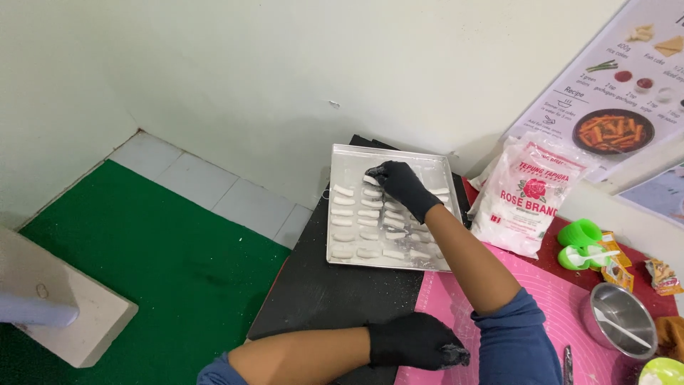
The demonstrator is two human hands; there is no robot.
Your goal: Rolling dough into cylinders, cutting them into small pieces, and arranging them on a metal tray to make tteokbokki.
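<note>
2 gloved hands: right hand (401, 187), left hand (413, 341). 1 metal tray (349, 158). About 20 white dough pieces (343, 201) show on it in 4 columns; some are hidden by the arm, so the exact count is unclear. 1 white flour bag (524, 207). 1 steel bowl (618, 321). 1 pink mat (456, 314). 2 green cups (579, 233). 1 recipe poster (613, 78). 1 black counter (320, 292).

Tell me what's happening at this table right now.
A person in black gloves is working over a rectangular metal baking tray lined with rows of small white dough pieces. The right hand reaches across it, fingers pinching one piece at the far end. The left hand rests at the pink silicone mat.
</note>
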